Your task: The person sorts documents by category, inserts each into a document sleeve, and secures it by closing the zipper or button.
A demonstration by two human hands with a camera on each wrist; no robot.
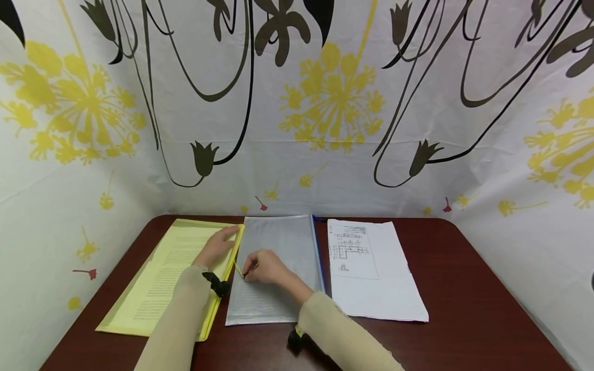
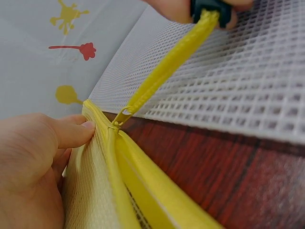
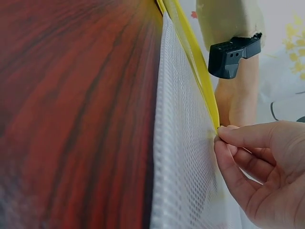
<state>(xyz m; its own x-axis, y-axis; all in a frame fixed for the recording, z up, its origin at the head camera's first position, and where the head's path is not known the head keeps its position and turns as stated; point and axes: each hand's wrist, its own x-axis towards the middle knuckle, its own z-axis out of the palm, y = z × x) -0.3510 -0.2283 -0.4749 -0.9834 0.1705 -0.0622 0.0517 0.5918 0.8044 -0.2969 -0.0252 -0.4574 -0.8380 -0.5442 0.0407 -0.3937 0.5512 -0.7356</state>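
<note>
A yellow zip folder with a printed sheet inside lies at the left of the table. My left hand pinches its zipped edge near the far end, thumb on the edge in the left wrist view. My right hand pinches the dark end of a yellow pull cord, drawn taut from the zipper slider. On the near side of the slider the zipper edges stand apart. Beneath the right hand lies a clear mesh folder. In the right wrist view, thumb and forefinger of that hand meet at the tip.
White sheets with a printed drawing lie to the right of the mesh folder, which has a blue edge. A patterned curtain hangs behind the dark red table.
</note>
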